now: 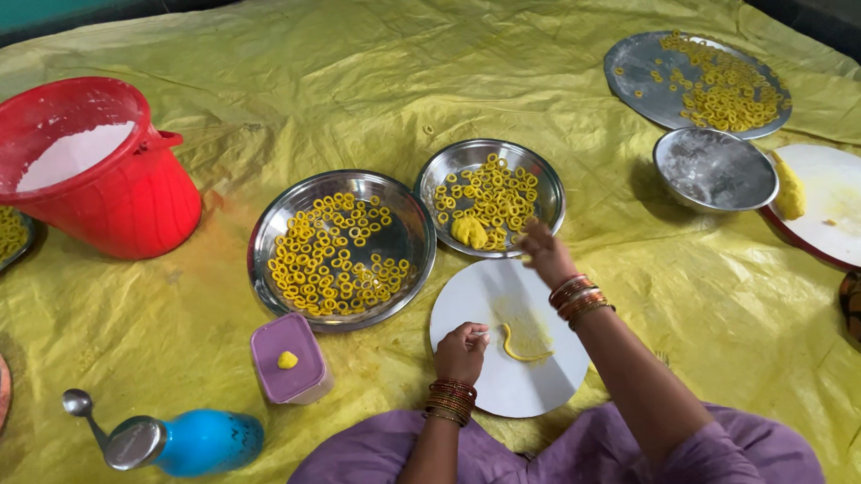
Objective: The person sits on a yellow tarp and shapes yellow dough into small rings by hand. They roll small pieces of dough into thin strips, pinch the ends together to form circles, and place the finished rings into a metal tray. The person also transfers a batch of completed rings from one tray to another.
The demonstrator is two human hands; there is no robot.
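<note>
My left hand rests on the near edge of a white round plate, fingers curled loosely, close to a thin curved strand of yellow dough lying on the plate. My right hand reaches forward to the near rim of a small steel plate, fingertips pinched; whether it holds a ring I cannot tell. That plate holds many yellow dough rings and a lump of yellow dough. A larger steel plate to its left is also covered in rings.
A red bucket of white flour stands at the left. A purple lidded box with a bit of dough and a blue bottle lie near me. At the far right are a steel tray of rings, a steel bowl and a white plate.
</note>
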